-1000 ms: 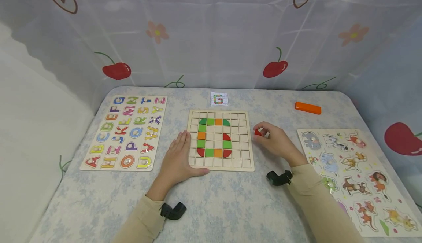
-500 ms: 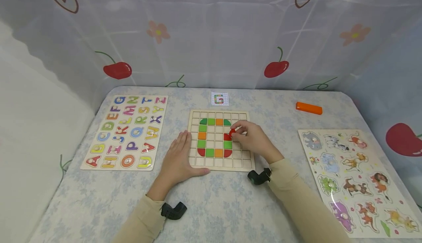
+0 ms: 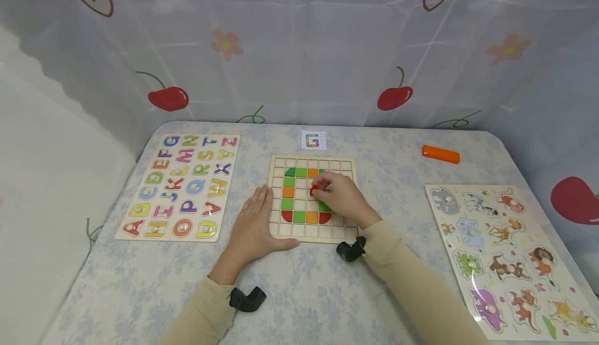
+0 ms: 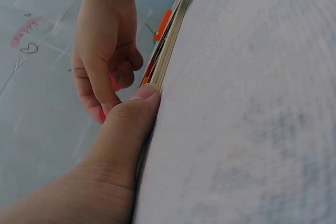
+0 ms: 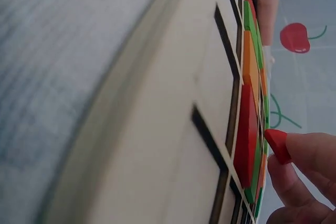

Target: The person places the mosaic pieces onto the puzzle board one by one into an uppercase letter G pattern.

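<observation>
A wooden grid board lies on the table in the head view, with green, orange and red tiles set in its squares. Along its left edge rest the straight fingers of my left hand, the thumb stretched beside the front edge. Over the middle of the board, my right hand pinches a small red tile between thumb and fingertips. That hand covers part of the tile pattern's right side. A red tile sits in the board closest to the right wrist camera.
Behind the board lies a small pattern card. An alphabet puzzle board is at the left, an animal puzzle board at the right. An orange block lies at the back right. A printed curtain hangs behind the table.
My right hand has moved left from beside the board to over its middle, carrying the red tile. My left hand has stayed at the board's edge.
</observation>
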Motion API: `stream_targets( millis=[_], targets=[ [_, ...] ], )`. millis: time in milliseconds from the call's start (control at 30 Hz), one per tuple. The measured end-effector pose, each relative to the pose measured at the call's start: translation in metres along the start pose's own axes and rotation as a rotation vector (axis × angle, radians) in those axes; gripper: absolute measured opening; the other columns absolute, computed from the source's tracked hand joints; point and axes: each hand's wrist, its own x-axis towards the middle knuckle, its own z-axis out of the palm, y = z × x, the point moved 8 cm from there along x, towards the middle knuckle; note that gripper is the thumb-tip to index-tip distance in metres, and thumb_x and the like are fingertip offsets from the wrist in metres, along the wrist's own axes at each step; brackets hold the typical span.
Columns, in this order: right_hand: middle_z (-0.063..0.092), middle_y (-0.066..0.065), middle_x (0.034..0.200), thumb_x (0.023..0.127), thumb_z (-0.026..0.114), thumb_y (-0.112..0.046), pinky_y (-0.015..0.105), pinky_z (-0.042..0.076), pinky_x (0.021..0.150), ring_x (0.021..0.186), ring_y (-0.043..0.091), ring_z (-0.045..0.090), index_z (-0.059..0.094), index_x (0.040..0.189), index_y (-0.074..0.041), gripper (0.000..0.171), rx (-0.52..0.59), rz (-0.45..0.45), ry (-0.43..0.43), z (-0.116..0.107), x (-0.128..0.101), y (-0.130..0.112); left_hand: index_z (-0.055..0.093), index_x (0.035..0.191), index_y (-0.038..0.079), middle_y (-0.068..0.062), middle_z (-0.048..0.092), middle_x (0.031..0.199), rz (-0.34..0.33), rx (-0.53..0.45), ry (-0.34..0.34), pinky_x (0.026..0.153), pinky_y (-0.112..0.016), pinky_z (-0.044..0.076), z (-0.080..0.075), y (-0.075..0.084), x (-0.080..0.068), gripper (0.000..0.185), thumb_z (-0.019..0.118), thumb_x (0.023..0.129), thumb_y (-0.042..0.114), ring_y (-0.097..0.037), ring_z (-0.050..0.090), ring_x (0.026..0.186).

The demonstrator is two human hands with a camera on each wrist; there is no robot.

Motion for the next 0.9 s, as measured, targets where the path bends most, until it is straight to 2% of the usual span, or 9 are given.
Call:
stream_targets(
  millis=[233, 367, 600, 800, 900],
  targets=[
    [0.065, -0.003, 0.091, 0.092, 0.071, -0.024, 0.030, 0.048, 0.072, 0.083, 0.017, 0.058, 0.069, 0.100, -0.020, 0.009, -0.081, 0.028, 0.013, 0.0045, 0.0020, 0.0017, 0.009, 0.159, 0.005, -0.009, 0.005, 0.168, 0.004, 0.007, 0.001, 0.127, -0.044, 0.012, 0.0012, 0.0003, 0.0004, 0.141, 0.061, 0.061, 0.091, -0.024, 0.003, 0.157],
    [0.063, -0.002, 0.093, 0.092, 0.072, -0.028, 0.030, 0.049, 0.073, 0.085, 0.017, 0.058, 0.072, 0.099, -0.020, 0.011, -0.141, 0.026, 0.026, 0.0050, 0.0029, 0.0019, 0.009, 0.159, 0.004, -0.010, 0.006, 0.168, 0.003, 0.005, 0.005, 0.127, -0.044, 0.012, 0.0004, -0.0001, 0.0004, 0.141, 0.063, 0.061, 0.089, -0.025, 0.004, 0.157],
    [0.064, -0.001, 0.096, 0.092, 0.072, -0.029, 0.028, 0.047, 0.064, 0.081, 0.017, 0.057, 0.077, 0.111, -0.019, 0.022, -0.207, 0.003, 0.021, 0.0060, 0.0025, -0.0010, 0.010, 0.159, 0.004, -0.011, 0.007, 0.168, 0.009, 0.007, 0.007, 0.127, -0.045, 0.013, 0.0005, -0.0002, 0.0002, 0.140, 0.064, 0.061, 0.089, -0.025, 0.004, 0.157],
    [0.063, 0.000, 0.103, 0.093, 0.070, -0.031, 0.026, 0.045, 0.062, 0.084, 0.017, 0.057, 0.076, 0.117, -0.020, 0.027, -0.220, 0.019, -0.019, 0.0090, -0.0001, -0.0018, 0.009, 0.159, 0.004, -0.010, 0.006, 0.168, 0.003, 0.014, -0.003, 0.127, -0.044, 0.013, 0.0024, -0.0016, 0.0000, 0.141, 0.062, 0.061, 0.090, -0.025, 0.004, 0.157],
    [0.060, 0.001, 0.100, 0.094, 0.069, -0.033, 0.027, 0.044, 0.058, 0.078, 0.016, 0.053, 0.074, 0.120, -0.020, 0.030, -0.237, 0.022, -0.038, 0.0104, -0.0018, -0.0021, 0.009, 0.159, 0.004, -0.010, 0.006, 0.168, 0.001, 0.010, -0.005, 0.127, -0.044, 0.013, 0.0034, -0.0019, -0.0003, 0.141, 0.062, 0.061, 0.091, -0.025, 0.004, 0.157]
  ],
)
